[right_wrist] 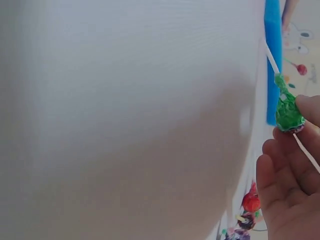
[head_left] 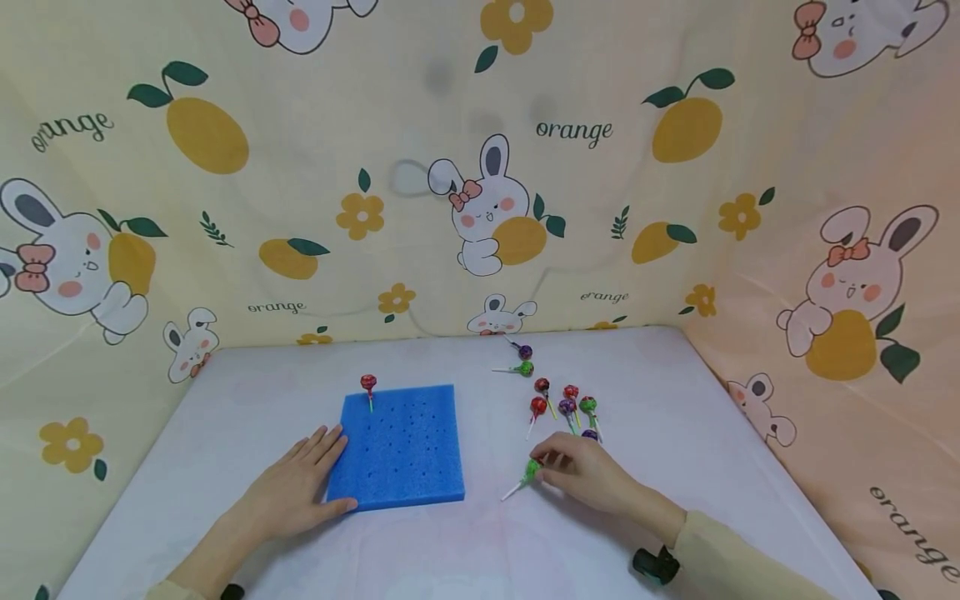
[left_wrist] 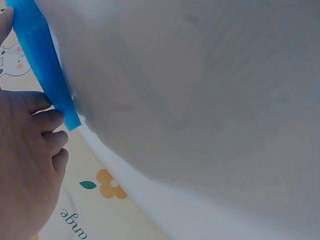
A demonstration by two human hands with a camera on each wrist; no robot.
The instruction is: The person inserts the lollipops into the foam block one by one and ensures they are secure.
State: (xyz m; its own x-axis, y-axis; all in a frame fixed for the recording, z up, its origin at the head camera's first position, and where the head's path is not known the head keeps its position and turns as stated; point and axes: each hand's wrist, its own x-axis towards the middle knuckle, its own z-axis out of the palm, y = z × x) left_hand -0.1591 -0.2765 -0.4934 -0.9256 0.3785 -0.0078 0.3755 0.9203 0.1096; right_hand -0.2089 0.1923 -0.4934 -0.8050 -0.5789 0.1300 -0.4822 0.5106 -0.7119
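A blue foam board [head_left: 420,454] with rows of small holes lies on the white table. One red-wrapped lollipop [head_left: 368,382] stands upright in it near the back left corner. My left hand [head_left: 300,483] rests against the board's left side, fingers straight and thumb at the front corner; the left wrist view shows the fingertips along the blue edge [left_wrist: 45,65]. To the right of the board, my right hand [head_left: 581,471] pinches a green-wrapped lollipop [right_wrist: 289,111] by its candy end between thumb and fingers. Its white stick [head_left: 513,491] points toward the board's side, down and left.
Behind my right hand lie several lollipops, among them a red one [head_left: 538,406] and a green one [head_left: 588,405]. Farther back are another green one [head_left: 527,367] and a purple one [head_left: 525,352]. A patterned cloth [head_left: 337,275] stands behind the table [head_left: 262,383].
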